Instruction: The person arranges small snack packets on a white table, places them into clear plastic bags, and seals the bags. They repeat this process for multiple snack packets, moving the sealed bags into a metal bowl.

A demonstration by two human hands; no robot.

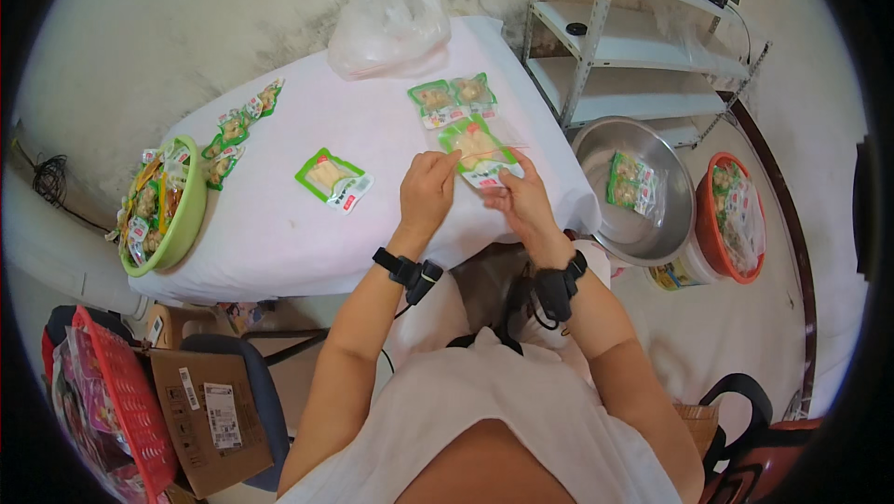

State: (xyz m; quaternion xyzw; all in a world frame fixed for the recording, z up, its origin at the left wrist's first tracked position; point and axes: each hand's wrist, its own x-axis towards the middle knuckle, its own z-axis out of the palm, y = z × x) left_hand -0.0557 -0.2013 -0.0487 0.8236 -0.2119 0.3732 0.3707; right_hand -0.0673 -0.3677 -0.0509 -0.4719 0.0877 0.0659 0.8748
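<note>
Above the near right part of the table, both hands are at a clear plastic bag (513,135) with a thin red line along its mouth. A green-edged food packet (469,139) with pale contents shows in or behind it. My left hand (427,188) pinches the left end of the red line. My right hand (525,200) grips the right side, thumb over the packet's lower white corner. Just beyond lie two joined green packets (454,99). To the left, a single green-and-white packet (334,179) rests flat on the white tablecloth (279,232).
A crumpled clear bag (391,33) sits at the back. On the left stand a green basin (199,204) of packets and loose packets (234,128). Right of the table are a steel basin (670,239), a red basin (704,225) and a metal shelf (628,95). A cardboard box (188,434) is lower left.
</note>
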